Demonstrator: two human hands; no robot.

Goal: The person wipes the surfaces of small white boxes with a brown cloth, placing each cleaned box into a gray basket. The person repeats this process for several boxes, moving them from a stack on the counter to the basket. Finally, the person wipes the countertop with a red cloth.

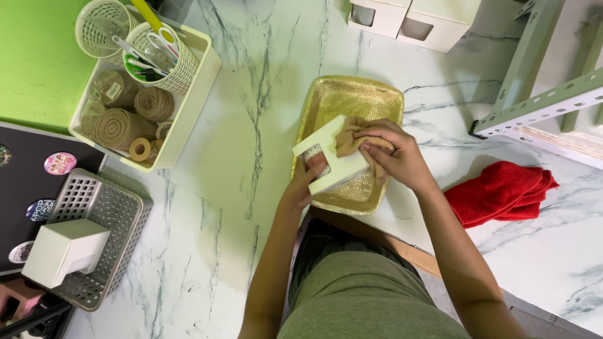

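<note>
My left hand (304, 182) grips a small white box-shaped holder (333, 171) from below, tilted over a gold rectangular tray (333, 100). My right hand (396, 157) presses a tan cloth (349, 137) against the top of that white holder. Both hands meet above the tray's near half. The tray rests on a white marble counter (251, 125).
A red cloth (499, 191) lies right of my arm. A cream basket (191, 94) with twine rolls, mesh cups and scissors stands at the left. A grey perforated basket (119, 213) holds another white box (63, 251). White boxes (433, 22) sit at the back, a pale metal rack (540, 103) at right.
</note>
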